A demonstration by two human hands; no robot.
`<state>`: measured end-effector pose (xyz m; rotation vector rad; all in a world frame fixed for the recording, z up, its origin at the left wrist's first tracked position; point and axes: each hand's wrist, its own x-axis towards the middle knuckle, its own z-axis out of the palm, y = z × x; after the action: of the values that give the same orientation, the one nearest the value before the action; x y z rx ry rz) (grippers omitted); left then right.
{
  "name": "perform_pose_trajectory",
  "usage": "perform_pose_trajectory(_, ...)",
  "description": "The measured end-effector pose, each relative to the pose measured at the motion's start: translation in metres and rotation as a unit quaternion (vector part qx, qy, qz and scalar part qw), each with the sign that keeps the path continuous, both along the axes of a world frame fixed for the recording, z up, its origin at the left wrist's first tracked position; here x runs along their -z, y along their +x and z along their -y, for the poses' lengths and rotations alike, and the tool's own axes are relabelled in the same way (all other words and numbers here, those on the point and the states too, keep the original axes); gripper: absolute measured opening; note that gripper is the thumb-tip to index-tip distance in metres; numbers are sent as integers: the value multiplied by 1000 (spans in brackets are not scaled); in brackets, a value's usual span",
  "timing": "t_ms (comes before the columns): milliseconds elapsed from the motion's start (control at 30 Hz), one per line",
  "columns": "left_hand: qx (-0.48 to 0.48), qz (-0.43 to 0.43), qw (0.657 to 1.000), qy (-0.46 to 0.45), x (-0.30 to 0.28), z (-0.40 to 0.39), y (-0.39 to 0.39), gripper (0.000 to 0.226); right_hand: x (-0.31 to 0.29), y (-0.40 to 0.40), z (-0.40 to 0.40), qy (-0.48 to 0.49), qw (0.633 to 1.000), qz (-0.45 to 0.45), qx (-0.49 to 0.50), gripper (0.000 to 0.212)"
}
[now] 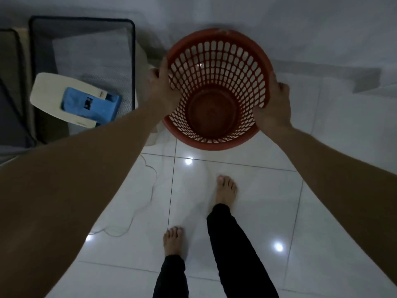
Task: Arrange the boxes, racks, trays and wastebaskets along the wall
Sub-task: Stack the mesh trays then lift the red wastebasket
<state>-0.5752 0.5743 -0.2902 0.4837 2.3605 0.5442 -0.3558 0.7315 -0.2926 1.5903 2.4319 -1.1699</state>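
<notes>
Dim lighting obscures detail; the dark item at far left is cut off by the frame. One red wastebasket [217, 89], near the wall, is gripped at its rim by left hand [164, 87] and right hand [274, 106], fingers curled. One black mesh tray [86, 50] stands left, holding one white-and-blue object [75, 100].
</notes>
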Motion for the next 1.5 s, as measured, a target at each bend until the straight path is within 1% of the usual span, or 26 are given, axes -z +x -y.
perform_pose_trajectory(100, 2, -17, 1000, 4, 1, 0, -3, 79, -4, -5, 0, 5, 1000, 3, -9, 90)
perform_pose_trajectory(200, 1, -9, 1000, -12, -1, 5, 6, 80, -6, 4, 7, -4, 1000, 15, -26, 95)
perform_pose_trajectory(300, 22, -13, 999, -35, -10, 10, 18, 81, -12, 11, 16, -39, 998, 47, -18, 97)
perform_pose_trajectory(333, 34, -20, 998, -44, -14, 12, 22, 81, -15, 13, 21, -50, 996, 64, -25, 97)
perform_pose_trajectory(400, 65, -45, 996, -51, -22, 17, 33, 81, -23, 16, 32, -36, 995, 84, -51, 95)
perform_pose_trajectory(533, 132, -84, 987, -39, -40, 26, 60, 83, -48, 22, 60, -4, 995, 66, -72, 90)
perform_pose_trajectory(700, 218, -107, 970, -15, -83, 42, 114, 70, -83, 46, 109, -8, 997, 40, -66, 85)
perform_pose_trajectory(800, 280, -109, 954, -18, -104, 63, 146, 67, -101, 72, 146, -27, 998, 45, -46, 85)
perform_pose_trajectory(933, 373, -126, 919, -22, -127, 99, 187, 66, -120, 116, 198, -64, 995, 76, 3, 81)
perform_pose_trajectory(1167, 464, -114, 877, -38, -148, 153, 255, 63, -148, 203, 277, -82, 989, 98, 79, 75)
perform_pose_trajectory(1267, 502, -99, 858, -49, -157, 171, 293, 61, -159, 247, 307, -91, 984, 107, 109, 73)
perform_pose_trajectory(1500, 604, -88, 791, -43, -173, 210, 413, 59, -176, 377, 385, -128, 961, 91, 226, 71)
